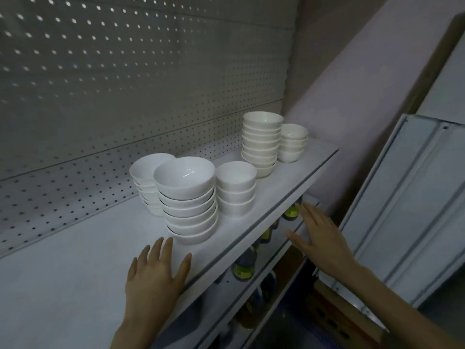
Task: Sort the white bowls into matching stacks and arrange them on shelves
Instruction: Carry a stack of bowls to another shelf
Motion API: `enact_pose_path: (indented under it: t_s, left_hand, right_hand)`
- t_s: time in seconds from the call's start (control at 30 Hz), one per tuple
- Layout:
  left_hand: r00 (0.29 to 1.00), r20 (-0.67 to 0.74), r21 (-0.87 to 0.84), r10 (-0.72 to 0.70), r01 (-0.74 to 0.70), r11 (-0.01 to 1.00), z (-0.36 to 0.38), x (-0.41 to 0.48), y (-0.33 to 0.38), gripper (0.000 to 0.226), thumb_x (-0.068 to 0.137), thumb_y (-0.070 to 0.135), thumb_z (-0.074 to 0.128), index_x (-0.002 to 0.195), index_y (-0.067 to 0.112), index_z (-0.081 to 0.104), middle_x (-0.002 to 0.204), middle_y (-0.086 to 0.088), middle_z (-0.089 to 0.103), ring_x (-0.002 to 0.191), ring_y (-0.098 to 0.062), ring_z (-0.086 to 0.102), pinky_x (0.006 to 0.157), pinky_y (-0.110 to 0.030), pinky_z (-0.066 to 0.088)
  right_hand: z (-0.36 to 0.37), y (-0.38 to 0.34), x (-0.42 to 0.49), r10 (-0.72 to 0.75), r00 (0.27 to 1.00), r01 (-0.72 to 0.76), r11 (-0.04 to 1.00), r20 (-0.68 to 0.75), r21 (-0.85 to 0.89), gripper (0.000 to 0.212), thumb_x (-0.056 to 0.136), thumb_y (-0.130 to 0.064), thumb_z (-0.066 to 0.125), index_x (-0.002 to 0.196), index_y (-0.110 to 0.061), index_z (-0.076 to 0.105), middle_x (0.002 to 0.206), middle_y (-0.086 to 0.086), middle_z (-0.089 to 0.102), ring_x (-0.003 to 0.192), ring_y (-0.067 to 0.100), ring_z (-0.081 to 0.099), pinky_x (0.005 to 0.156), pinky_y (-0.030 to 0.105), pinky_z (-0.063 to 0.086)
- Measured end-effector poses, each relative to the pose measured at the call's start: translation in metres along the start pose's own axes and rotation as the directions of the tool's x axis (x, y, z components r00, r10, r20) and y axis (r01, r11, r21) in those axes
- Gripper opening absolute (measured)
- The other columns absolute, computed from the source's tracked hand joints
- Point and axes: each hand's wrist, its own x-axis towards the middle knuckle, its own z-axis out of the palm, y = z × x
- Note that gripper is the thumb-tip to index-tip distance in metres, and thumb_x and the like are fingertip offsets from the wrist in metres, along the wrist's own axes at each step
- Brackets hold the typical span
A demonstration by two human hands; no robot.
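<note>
Our left hand (156, 270) lies flat and spread on the shelf (75, 260). Our right hand (319, 235), at three o'clock, is spread too, empty. Bowl stacks (188, 202) stand at twelve.

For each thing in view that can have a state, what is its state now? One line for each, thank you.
left hand: open, flat on shelf, holding nothing
right hand: open, empty, off the shelf edge
front wide stack: upright, nested
rear wide stack: upright, partly hidden
short stack: upright
tall cream stack: leaning slightly
small corner stack: upright
bottles: standing on lower shelf
</note>
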Motion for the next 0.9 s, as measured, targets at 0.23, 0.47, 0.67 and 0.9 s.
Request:
enact_pose_path:
  t_s: [0.23, 0.47, 0.67, 0.9]
  left_hand:
    - [0.988, -0.154, -0.113, -0.03, 0.013, 0.993, 0.014, -0.016, 0.052, 0.079, 0.094, 0.062, 0.015, 0.1, 0.01, 0.073, 0.096, -0.007, 0.073, 0.085, -0.029, 0.071, 0.066, -0.04, 0.057]
    - [0.983, -0.149, -0.548, -0.111, 0.012, 0.836, 0.039, 0.019, 0.157, 0.053, 0.089, 0.056, 0.047, 0.134, 0.047, 0.021, 0.134, 0.03, 0.032, 0.122, 0.014, 0.033, 0.089, -0.002, 0.031]
    - [0.961, -0.203, -0.67, -0.189, 0.004, 0.742, 0.076, 0.09, 0.187, 0.108, 0.074, 0.024, 0.08, 0.139, 0.041, -0.004, 0.148, 0.016, 0.009, 0.137, 0.003, 0.012, 0.11, -0.006, 0.015]
    - [0.948, -0.158, -0.747, -0.277, 0.069, 0.661, 0.081, 0.127, 0.17, 0.12, 0.055, 0.063, 0.077, 0.145, 0.019, 0.01, 0.148, -0.001, 0.031, 0.134, -0.011, 0.037, 0.11, -0.035, 0.036]
  right_hand:
    - [0.02, 0.011, 0.068, -0.207, 0.978, 0.194, 0.943, 0.02, 0.27, 0.083, 0.079, -0.076, 0.031, 0.144, -0.032, 0.004, 0.149, -0.015, 0.006, 0.14, 0.007, 0.013, 0.116, 0.026, 0.014]
    - [0.027, 0.032, 0.145, -0.46, 0.883, 0.327, 0.749, 0.097, 0.576, 0.086, 0.077, -0.071, 0.05, 0.141, -0.042, -0.001, 0.156, -0.011, 0.005, 0.143, 0.005, 0.011, 0.117, 0.033, 0.017]
    - [0.038, 0.033, 0.185, -0.599, 0.757, 0.25, 0.634, 0.261, 0.732, 0.103, 0.071, -0.061, 0.067, 0.132, -0.059, -0.015, 0.155, -0.019, -0.005, 0.142, 0.004, 0.012, 0.117, 0.038, 0.022]
    - [0.047, 0.023, 0.207, -0.674, 0.654, 0.179, 0.58, 0.344, 0.795, 0.122, 0.072, -0.033, 0.079, 0.143, -0.039, -0.021, 0.156, -0.01, 0.01, 0.14, 0.008, 0.023, 0.114, 0.039, 0.029]
